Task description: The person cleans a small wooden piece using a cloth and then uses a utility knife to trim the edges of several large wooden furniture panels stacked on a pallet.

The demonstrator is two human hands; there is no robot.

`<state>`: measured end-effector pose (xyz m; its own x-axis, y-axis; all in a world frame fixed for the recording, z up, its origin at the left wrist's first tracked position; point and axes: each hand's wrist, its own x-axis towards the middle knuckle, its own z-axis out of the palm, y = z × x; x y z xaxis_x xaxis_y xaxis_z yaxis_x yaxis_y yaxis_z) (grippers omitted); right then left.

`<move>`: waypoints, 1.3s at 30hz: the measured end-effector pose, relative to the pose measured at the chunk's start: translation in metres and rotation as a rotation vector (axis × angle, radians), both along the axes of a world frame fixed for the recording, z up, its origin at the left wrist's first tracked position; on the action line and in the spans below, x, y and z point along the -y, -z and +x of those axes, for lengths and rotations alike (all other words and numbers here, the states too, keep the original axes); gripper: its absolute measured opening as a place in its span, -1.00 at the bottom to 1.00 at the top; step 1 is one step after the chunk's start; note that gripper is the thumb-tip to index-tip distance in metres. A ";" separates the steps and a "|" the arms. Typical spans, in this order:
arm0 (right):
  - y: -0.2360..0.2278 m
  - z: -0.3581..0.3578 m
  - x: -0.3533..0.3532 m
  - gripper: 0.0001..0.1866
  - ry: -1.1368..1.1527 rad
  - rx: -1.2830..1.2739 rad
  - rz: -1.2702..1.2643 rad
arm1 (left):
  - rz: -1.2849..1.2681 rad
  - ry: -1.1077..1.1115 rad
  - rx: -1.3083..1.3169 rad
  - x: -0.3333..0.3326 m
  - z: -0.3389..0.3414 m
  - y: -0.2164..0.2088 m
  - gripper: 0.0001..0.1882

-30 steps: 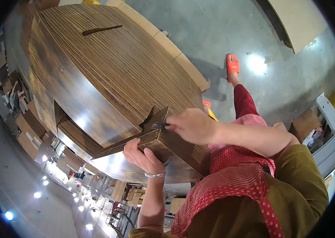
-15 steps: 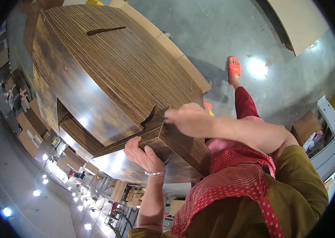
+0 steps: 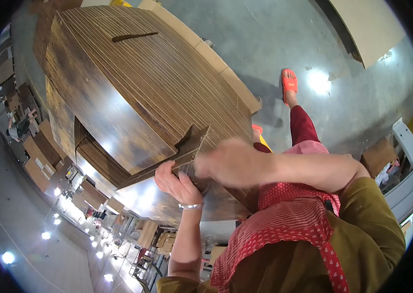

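A large stack of dark brown wood-grain panels stands in front of me, showing its many thin edges and a glossy face. At the stack's near corner, my left hand is closed over the edge of a glossy wood-grain panel, fingers over the top and thumb on the near side. My right hand is smeared by motion just right of the left one, over the near panels' corner. Its fingers cannot be made out, nor whether it holds anything. A jagged dark notch shows between the panel edges beside the hands.
A dark loose strip lies on the stack's top. Cardboard lines its far right side. Beyond on the floor is a pale board. At the right stands a brown carton beside a white metal piece. More cartons stand at the left.
My right hand has moved from the panel corner slightly toward me and is more blurred. My left hand keeps its hold on the panel edge. The whole view has shifted slightly.
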<state>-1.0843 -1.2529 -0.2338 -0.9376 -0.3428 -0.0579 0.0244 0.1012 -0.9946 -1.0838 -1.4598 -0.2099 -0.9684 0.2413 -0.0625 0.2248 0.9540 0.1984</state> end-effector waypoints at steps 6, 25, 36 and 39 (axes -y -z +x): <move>-0.001 0.002 -0.028 -0.74 0.206 0.570 -0.374 | -0.011 0.022 0.017 -0.006 -0.002 -0.005 -0.57; 0.028 0.070 -0.081 -0.74 0.407 0.718 -0.359 | -0.205 0.461 0.094 -0.082 -0.023 -0.030 -0.82; 0.033 0.075 -0.068 -0.74 0.356 0.804 -0.384 | 0.313 -0.085 0.216 -0.055 -0.016 -0.013 -0.82; 0.030 0.072 -0.070 -0.70 0.393 0.811 -0.413 | 0.130 0.195 0.058 -0.060 -0.013 -0.014 -0.82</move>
<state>-1.0126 -1.1832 -0.2639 -0.7181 -0.1537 -0.6788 0.6712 -0.4107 -0.6171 -1.0967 -1.3997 -0.1956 -0.8986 0.4327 -0.0732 0.3866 0.8594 0.3345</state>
